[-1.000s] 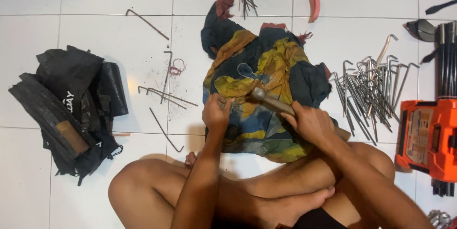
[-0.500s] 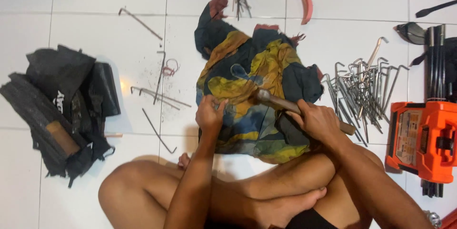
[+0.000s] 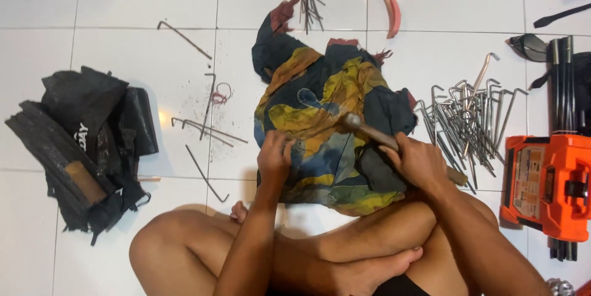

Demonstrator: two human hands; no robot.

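Observation:
I sit cross-legged on white floor tiles. My right hand (image 3: 419, 159) grips the wooden handle of a hammer (image 3: 371, 132), whose metal head rests low over a crumpled yellow, blue and dark cloth (image 3: 326, 117). My left hand (image 3: 274, 157) presses on the cloth's near left edge, fingers pinched around something thin that I cannot make out. The hammer head is a short way right of my left fingers.
A pile of hooked metal pegs (image 3: 469, 120) lies right of the cloth. Several loose bent pegs (image 3: 206, 130) lie to its left, beside a black bag heap (image 3: 86, 142). An orange tool case (image 3: 548, 182), black poles (image 3: 563, 87) and red-handled pliers (image 3: 389, 4) sit around.
The hammer head has come down closer to the cloth near my left fingers. Both hands stay at the cloth; the view has shifted slightly.

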